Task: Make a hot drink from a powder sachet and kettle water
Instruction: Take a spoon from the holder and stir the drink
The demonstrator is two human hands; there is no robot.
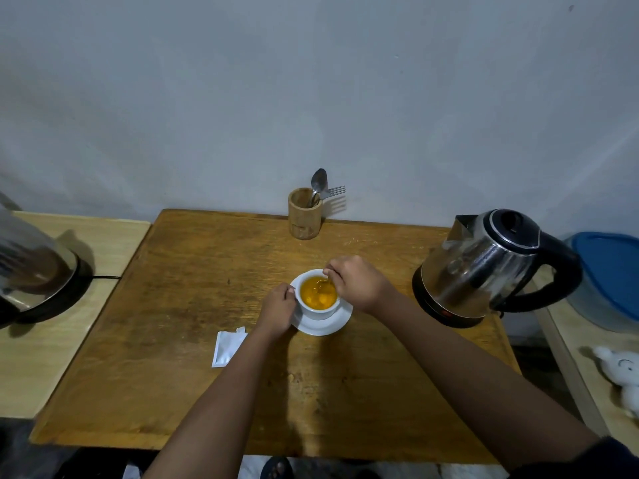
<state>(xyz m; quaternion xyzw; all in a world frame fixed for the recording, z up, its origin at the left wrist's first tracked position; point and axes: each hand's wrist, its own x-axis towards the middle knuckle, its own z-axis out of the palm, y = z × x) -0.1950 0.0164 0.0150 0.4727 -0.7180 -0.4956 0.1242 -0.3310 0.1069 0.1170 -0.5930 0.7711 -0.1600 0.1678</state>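
Observation:
A white cup (pixel 320 311) full of orange drink stands on a white saucer (pixel 328 324) in the middle of the wooden table (pixel 193 299). My left hand (pixel 278 307) grips the cup's left side. My right hand (pixel 358 281) is above the cup's right rim, fingers pinched on a spoon (pixel 323 284) whose bowl dips into the liquid. The torn white sachet (pixel 226 347) lies flat on the table left of my left forearm. The steel kettle (pixel 484 267) with black handle sits on its base at the right.
A wooden holder (pixel 304 214) with a spoon and fork stands at the table's back edge by the wall. A second steel appliance (pixel 31 267) sits on the left side table. A blue-lidded container (pixel 608 274) and a white toy (pixel 622 375) are on the right.

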